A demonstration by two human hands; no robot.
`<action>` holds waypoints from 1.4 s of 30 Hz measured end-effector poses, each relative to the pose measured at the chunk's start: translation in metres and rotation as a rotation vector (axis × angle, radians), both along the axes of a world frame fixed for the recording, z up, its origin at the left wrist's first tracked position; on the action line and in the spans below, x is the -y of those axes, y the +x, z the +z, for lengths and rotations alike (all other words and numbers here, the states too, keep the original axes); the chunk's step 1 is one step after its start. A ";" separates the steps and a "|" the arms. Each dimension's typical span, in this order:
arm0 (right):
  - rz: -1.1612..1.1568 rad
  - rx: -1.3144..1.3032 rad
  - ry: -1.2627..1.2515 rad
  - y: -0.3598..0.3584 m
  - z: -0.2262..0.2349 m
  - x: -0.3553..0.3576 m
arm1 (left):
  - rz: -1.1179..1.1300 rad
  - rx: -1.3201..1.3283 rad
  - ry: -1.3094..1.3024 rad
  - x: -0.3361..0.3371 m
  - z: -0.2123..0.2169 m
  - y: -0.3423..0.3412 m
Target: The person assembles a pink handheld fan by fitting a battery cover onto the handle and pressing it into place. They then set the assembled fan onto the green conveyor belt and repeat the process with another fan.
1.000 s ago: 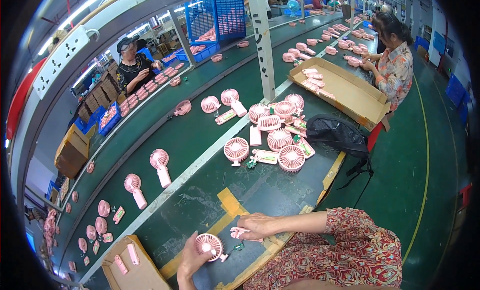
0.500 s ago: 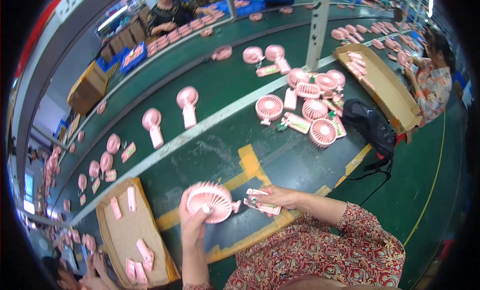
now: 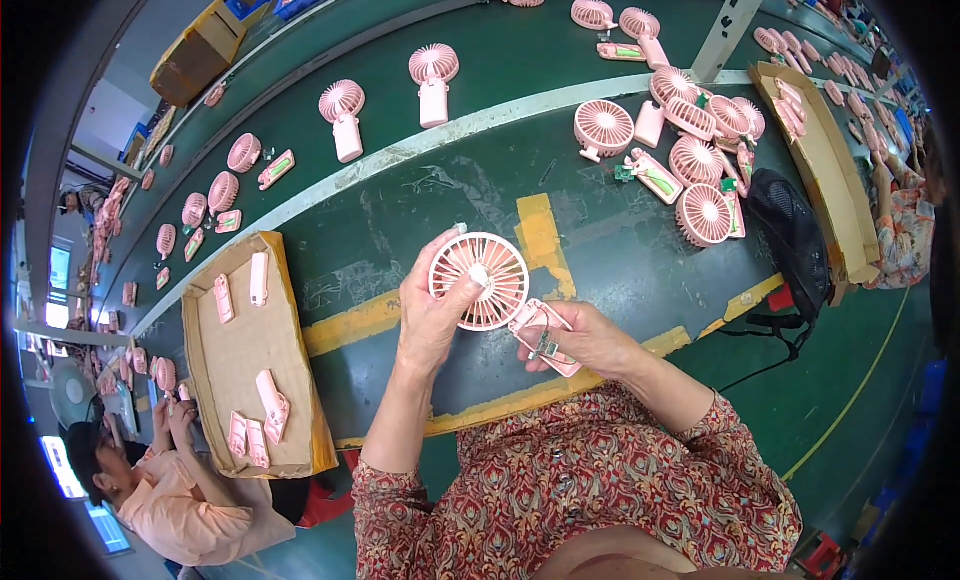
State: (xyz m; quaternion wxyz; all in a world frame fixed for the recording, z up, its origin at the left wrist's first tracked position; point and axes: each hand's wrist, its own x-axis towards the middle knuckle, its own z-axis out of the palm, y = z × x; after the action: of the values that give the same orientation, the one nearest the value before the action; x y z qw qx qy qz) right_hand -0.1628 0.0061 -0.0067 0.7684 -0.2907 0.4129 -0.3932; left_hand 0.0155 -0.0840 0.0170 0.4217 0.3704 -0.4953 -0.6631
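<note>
My left hand (image 3: 428, 315) grips a round pink fan head (image 3: 500, 292), its thumb on the white hub. In my right hand (image 3: 590, 338) is a pink fan handle shell (image 3: 535, 320), open side up, with a small part and thin wires by my fingers. The shell's upper end meets the lower edge of the fan head; whether the two are joined I cannot tell. To the right on the bench lies a heap of pink fan heads (image 3: 697, 160) and handle halves, some with green boards. A cardboard tray (image 3: 250, 350) at the left holds several pink handle shells.
Behind a pale rail (image 3: 390, 150), a green conveyor (image 3: 300, 195) carries pink fans and parts. A black bag (image 3: 790, 235) lies at the bench's right edge beside another cardboard tray (image 3: 830, 195). Co-workers sit at far left (image 3: 190, 500) and far right (image 3: 905, 220). A metal post (image 3: 728, 30) stands behind the heap.
My hands have come together, bringing the fan head and handle shell into contact. The fan head's face has turned more toward me. The whole view has shifted.
</note>
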 end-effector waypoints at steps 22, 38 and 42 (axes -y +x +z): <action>-0.121 -0.264 -0.069 0.001 -0.043 0.011 | -0.199 0.479 -0.223 -0.043 -0.018 -0.025; -0.159 -0.180 -0.010 0.003 -0.053 0.016 | -0.117 0.173 0.038 -0.047 -0.035 -0.029; -0.165 -0.189 -0.038 0.001 -0.050 0.015 | -0.099 0.495 -0.296 -0.045 -0.029 -0.026</action>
State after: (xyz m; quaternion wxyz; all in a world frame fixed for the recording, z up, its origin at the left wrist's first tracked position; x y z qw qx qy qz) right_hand -0.1617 -0.0091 -0.0568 0.6857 -0.3059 0.4982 -0.4336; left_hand -0.0110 -0.0390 -0.0123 0.3047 0.4307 -0.6918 -0.4930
